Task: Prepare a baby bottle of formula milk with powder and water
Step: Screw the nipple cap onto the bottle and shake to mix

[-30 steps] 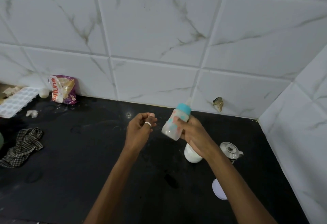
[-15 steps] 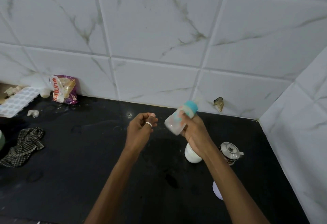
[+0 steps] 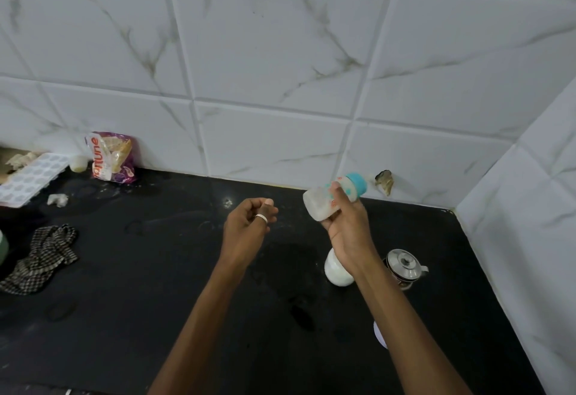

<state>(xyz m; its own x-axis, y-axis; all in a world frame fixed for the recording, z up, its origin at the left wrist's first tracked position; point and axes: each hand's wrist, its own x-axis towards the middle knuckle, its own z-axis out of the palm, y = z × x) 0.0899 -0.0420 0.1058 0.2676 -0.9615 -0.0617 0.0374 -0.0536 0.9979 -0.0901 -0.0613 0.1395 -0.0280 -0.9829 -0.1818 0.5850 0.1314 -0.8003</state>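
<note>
Baby bottle (image 3: 319, 206) over black countertop (image 3: 149, 276), white-tiled walls (image 3: 280, 67)

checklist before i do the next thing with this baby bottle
1. Seal: teal cap sits on the neck of the clear plastic baby bottle, ok.
2. Grip: right hand has its fingers wrapped round the bottle body, ok.
3. Powder dissolved: contents look cloudy and blurred, cannot tell.
4. Spare hand: left hand is curled with nothing visible in it, ok.
5. Jar closed: round white jar has its top hidden under the right wrist, cannot tell.
6. Set-down spot: black counter shows a bare patch between the forearms, ok.
</note>
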